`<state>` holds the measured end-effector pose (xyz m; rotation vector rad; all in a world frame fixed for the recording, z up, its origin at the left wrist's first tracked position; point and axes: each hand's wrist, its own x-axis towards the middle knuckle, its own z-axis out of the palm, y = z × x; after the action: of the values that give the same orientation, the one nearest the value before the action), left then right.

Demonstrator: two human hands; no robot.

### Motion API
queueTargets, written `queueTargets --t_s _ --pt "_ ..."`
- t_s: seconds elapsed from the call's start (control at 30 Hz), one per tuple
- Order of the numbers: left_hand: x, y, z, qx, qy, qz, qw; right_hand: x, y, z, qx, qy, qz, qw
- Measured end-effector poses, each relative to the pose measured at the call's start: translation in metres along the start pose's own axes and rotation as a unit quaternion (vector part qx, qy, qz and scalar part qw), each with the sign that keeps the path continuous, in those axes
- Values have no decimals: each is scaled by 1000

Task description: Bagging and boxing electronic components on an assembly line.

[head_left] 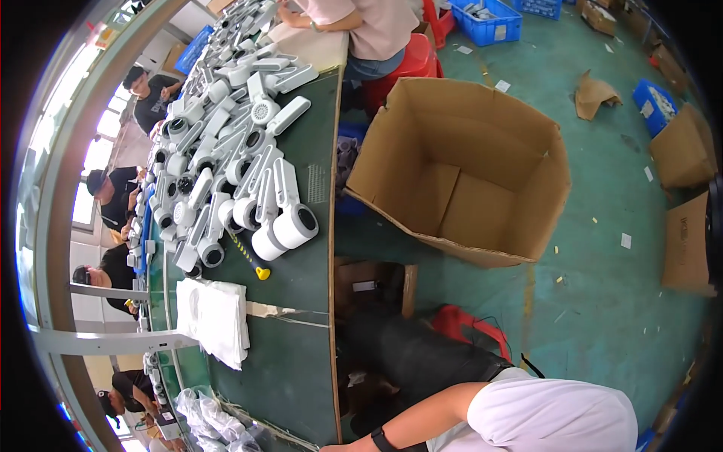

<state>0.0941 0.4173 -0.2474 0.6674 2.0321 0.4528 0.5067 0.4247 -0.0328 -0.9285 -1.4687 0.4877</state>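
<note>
At the bottom edge, my right hand [337, 448] shows only as a sliver at the table's edge. Its fingers are cut off by the frame, so whether it holds anything is hidden. A black band [382, 439] circles that wrist, below a white sleeve [553, 414]. My left hand is out of the picture. Nearest to the right hand is the green tabletop [290, 388], with crumpled clear plastic bags [215, 418] on it. Farther up lie a stack of flat white bags or cloths [215, 320] and a yellow-and-black handled tool [248, 256].
White handheld devices with round heads [286, 226] are heaped along the table. A large open carton [482, 203] stands on the floor to the right, near a red stool [474, 328]. A person in pink [376, 34] sits at the top; several others work across the table.
</note>
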Motion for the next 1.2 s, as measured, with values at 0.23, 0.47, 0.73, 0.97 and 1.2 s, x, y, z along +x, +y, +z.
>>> queueTargets --t_s 0.23,0.47,0.73,0.97,1.2 --pt "-112 106 28 242 -141 263 923 0 -1 -1 15 1 14 1000" --pt "-239 151 119 79 -138 188 969 -35 -17 -15 43 27 -12 999" --pt "-265 165 163 -91 -468 187 859 -110 -22 -79 -65 1 113 992" --pt "-291 165 215 -117 -502 199 833 -131 -6 -100 -117 -45 195 973" --pt "-278 159 211 -113 -594 143 784 -127 3 -100 -146 -7 127 981"
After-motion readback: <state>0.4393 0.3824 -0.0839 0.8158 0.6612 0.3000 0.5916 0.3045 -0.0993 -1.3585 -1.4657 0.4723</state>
